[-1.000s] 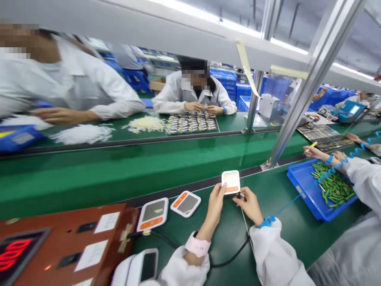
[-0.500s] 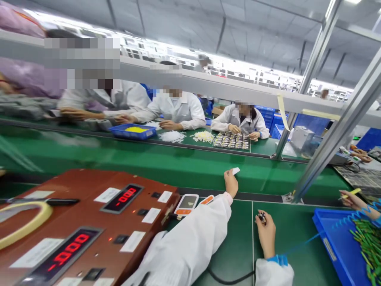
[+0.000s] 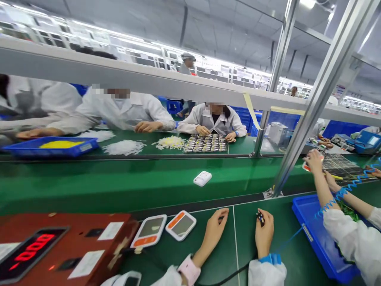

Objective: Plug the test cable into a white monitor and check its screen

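My left hand (image 3: 214, 228) rests open on the green bench, empty, just right of two white-and-orange devices (image 3: 180, 225) lying face up. My right hand (image 3: 264, 231) is closed around a small black plug (image 3: 260, 217) whose black cable runs back toward my sleeve. A white device (image 3: 203, 178) lies face down on the green conveyor belt (image 3: 119, 180) beyond my hands. A pink band sits on my left wrist, a blue strap on my right.
A red-brown tester box (image 3: 59, 246) with a red digit display stands at the left. A blue tray (image 3: 321, 234) lies at right, where a co-worker's arms (image 3: 324, 186) reach. Metal frame posts (image 3: 309, 107) rise from the bench. Several people work across the belt.
My left hand has let go of the white device on the belt and drawn back to the bench. The right hand still holds the plug. The view has swung right.
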A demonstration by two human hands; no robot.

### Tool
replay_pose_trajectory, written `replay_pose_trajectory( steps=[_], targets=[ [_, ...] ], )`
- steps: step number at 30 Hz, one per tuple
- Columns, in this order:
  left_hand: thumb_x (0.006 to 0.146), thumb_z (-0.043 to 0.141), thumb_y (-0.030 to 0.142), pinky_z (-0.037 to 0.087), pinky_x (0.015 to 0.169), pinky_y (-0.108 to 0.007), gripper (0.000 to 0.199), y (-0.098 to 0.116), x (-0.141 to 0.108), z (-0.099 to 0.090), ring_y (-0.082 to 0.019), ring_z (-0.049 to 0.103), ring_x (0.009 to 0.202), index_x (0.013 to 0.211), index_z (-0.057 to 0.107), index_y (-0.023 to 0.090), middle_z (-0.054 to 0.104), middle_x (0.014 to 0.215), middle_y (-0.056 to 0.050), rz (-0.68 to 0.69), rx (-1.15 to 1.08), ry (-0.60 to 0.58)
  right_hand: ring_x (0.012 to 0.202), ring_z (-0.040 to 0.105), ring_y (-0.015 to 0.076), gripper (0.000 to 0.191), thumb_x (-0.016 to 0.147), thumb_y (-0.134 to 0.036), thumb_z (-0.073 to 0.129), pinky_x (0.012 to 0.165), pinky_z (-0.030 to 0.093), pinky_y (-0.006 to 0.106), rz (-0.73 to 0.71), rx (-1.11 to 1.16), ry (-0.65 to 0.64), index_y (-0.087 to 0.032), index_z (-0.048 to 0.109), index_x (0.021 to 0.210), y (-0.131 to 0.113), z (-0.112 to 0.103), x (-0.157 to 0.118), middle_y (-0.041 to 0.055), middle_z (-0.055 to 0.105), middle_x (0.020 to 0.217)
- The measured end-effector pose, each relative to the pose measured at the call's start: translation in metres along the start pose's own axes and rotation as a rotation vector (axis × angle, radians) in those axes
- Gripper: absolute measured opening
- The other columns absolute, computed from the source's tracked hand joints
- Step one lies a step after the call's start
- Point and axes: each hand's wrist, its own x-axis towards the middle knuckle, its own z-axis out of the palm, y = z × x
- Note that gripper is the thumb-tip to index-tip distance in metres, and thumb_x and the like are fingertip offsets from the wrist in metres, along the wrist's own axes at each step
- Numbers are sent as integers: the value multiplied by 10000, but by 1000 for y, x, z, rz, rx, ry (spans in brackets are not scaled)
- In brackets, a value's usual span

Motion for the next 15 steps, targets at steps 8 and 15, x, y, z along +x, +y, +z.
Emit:
replay_pose_trajectory(
  steps=[8, 15],
  targets=[
    [769, 487, 360, 553, 732, -346, 251, 15, -13, -3, -216, 662, 882, 851, 688, 235, 691, 962, -65, 89, 40, -26, 1036, 594, 270, 431, 745, -144, 480, 913, 481, 418, -5, -84, 12, -203, 627, 1146, 9, 4, 3, 103, 609, 1081],
    [790, 456, 388, 550, 737, -348, 283, 14, -15, -3, -216, 665, 863, 861, 682, 233, 691, 964, -67, 47, 0, -33, 1116, 538, 290, 410, 779, -285, 542, 971, 431, 449, -11, -178, 104, -164, 616, 1164, -3, -7, 1, 141, 552, 1140]
  ],
)
